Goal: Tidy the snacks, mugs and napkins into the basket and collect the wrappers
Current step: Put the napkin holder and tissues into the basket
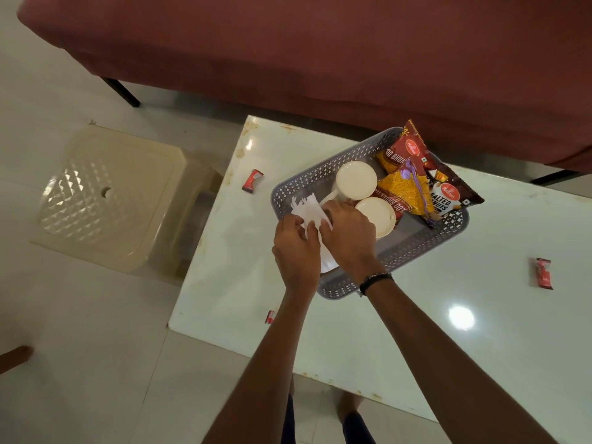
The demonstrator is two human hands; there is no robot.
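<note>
You see: grey lattice basket [413, 251] | cream mugs [355, 182] | white napkins [307, 208] | red wrappers [252, 180] | maroon sofa [320, 49]

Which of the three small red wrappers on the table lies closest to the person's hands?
The wrapper at the table's near left edge, below the left hand; the other two lie farther off.

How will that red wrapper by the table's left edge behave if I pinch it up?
The red wrapper looks crumpled and empty, so probably very light and floppy. Its glossy film may slip between fingertips. Lying flat on the shiny white table, it might skid before lifting.
</note>
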